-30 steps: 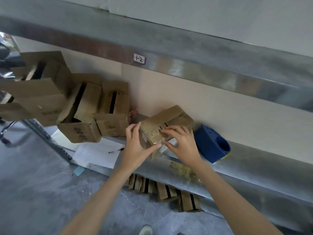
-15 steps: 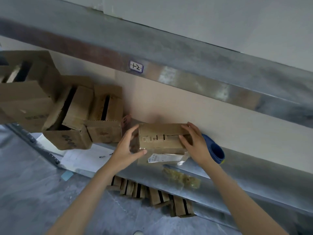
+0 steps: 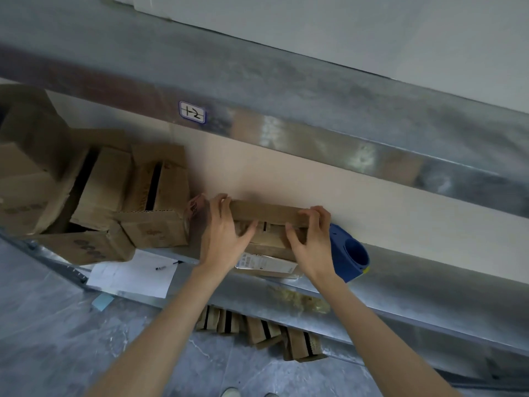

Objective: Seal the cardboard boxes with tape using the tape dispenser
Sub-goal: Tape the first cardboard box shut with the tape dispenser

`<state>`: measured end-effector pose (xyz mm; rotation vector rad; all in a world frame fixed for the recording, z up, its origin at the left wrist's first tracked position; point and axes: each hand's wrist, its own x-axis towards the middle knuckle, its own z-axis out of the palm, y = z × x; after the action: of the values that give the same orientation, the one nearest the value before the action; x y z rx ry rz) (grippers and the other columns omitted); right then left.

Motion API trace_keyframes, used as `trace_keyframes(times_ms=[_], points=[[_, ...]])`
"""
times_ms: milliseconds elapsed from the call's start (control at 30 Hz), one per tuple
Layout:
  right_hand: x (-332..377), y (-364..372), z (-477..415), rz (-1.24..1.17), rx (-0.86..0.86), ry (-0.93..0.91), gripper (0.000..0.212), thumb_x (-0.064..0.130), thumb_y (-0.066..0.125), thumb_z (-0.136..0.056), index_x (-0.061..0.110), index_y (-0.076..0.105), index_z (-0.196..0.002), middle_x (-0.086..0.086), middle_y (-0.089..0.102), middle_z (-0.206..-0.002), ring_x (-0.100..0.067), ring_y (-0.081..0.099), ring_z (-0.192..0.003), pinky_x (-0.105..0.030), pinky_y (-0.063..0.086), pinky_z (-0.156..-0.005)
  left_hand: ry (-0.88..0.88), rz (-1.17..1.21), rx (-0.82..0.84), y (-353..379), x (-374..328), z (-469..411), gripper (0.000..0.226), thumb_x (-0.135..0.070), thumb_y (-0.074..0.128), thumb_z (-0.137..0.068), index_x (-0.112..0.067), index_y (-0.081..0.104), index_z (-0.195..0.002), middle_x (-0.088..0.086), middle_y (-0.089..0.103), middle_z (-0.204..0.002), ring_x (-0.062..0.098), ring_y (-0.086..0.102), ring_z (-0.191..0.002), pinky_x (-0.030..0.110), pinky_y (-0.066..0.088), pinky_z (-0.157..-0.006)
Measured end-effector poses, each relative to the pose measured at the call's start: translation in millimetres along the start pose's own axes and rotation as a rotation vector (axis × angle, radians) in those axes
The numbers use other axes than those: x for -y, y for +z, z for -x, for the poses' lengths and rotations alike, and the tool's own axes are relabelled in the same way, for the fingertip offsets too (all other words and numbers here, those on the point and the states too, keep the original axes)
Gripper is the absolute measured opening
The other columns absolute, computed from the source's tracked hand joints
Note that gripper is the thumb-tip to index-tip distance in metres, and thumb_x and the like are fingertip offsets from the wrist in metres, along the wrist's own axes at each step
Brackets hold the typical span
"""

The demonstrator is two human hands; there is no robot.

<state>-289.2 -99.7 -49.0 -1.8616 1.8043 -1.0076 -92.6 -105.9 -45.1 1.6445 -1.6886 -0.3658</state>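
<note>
Small brown cardboard box (image 3: 269, 214) on metal shelf (image 3: 429, 290), gripped betw. L hand (image 3: 226, 239) at left end & R hand (image 3: 312, 245) at right end.

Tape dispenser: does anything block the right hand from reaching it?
Nothing visible does. The blue tape dispenser sits on the shelf just beside the right hand, which grips the cardboard box with the left hand.

Dim, diffuse light; soft shadows. Pale glare streaks the grey metal upper shelf beam (image 3: 286, 136). The open brown cardboard boxes (image 3: 154, 196) at the left end of the lower metal shelf (image 3: 415, 285) look smeared (wide-angle bending); the small brown cardboard box (image 3: 269, 214) throws a faint shadow on the beige wall (image 3: 357, 202).
</note>
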Motion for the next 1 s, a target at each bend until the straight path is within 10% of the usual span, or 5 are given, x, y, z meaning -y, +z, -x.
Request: trace_keyframes(times_ms=[167,800,1000], points=[[-9,2,-2,0.072,0.110,-0.097,0.054,0.056,0.036,-0.095,0.032,0.048,-0.143,0.009,0.025,-0.161,-0.014,0.004,-0.153,-0.034,0.024,-0.116,0.174,-0.046,0.046,8,12,-2,0.064,-0.047,0.054,-0.093,-0.006,0.050,-0.142,0.008,0.048,-0.149,0.025,0.030,-0.147,0.045,0.053,-0.093],[-5,0,-3,-0.054,0.120,0.017,0.044,0.049,0.054,-0.096,0.039,0.052,-0.139,0.016,0.021,-0.161,-0.011,-0.001,-0.152,-0.042,0.017,-0.123,0.093,0.197,0.080,9,18,-5,0.062,-0.054,0.050,-0.088,-0.014,0.060,-0.135,-0.001,0.044,-0.151,0.015,0.023,-0.149,0.025,0.025,-0.113],[-5,0,8,-0.113,-0.017,-0.055,0.047,0.055,0.056,-0.091,0.039,0.056,-0.136,0.018,0.031,-0.157,-0.008,0.017,-0.150,-0.028,0.031,-0.114,0.139,0.313,0.019,1,20,0,0.059,-0.033,0.080,-0.080,-0.010,0.059,-0.130,0.004,0.040,-0.152,0.016,0.033,-0.145,0.010,0.021,-0.115]])
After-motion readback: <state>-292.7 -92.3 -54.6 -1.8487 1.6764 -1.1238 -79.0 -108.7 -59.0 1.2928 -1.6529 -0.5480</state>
